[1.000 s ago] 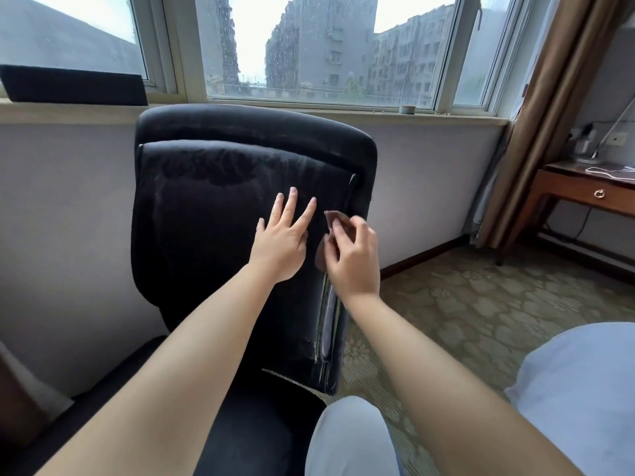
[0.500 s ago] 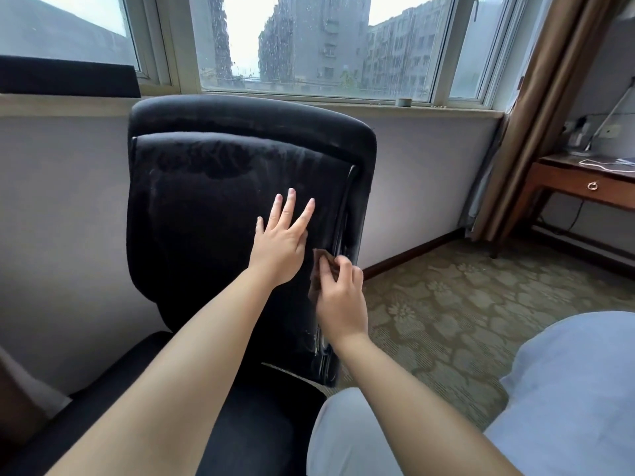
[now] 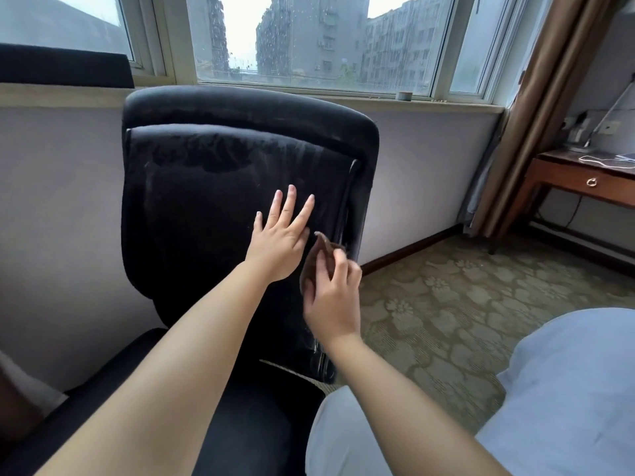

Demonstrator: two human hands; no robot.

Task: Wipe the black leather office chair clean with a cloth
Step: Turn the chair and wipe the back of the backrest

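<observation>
The black leather office chair faces me, its backrest upright below the window, with a damp patch near the top of the pad. My left hand lies flat on the backrest's right half, fingers spread. My right hand presses a small brown cloth against the backrest's right edge, just below and right of the left hand. Most of the cloth is hidden under the fingers. The seat shows dark at the bottom, between my forearms.
A pale wall and a window sill stand behind the chair. A wooden desk and a brown curtain are at the right. Patterned carpet covers the floor on the right. My light-blue-clad knees fill the lower right.
My right hand with the cloth has slid down the backrest's right edge from beside the left hand's fingers to below them. The left hand has stayed flat in place.
</observation>
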